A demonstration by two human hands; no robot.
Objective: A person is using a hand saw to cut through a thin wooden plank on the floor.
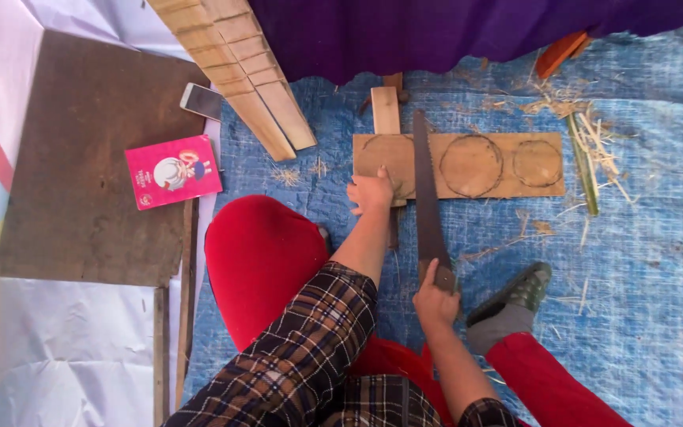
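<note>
1. Step in hand, as I read it: sawing. Right hand wrapped tight around the handle of a hand saw; blade runs toward 12 o'clock and lies across the wooden board, between the leftmost drawn circle and the middle one.
2. Left hand presses flat on the board's left end, at 9 o'clock of the blade; fingers together and curled over the near edge, thumb side close to the blade.
3. Board lies at the centre of the blue tarp, propped on a narrow wood block poking out at 12 o'clock.
4. Next move calls for steady strokes along the line and firm downward hold; fingers sit near the teeth, so slippage is the risk.
5. Materials: board thin, flat, pale brown, three pencilled circles. Blade dark, long, tapering, toothed. Tarp woven, littered with straw and sawdust.
6. Surroundings: stacked pale planks at 11 o'clock; large dark panel at 9, with pink booklet and phone on it.
</note>
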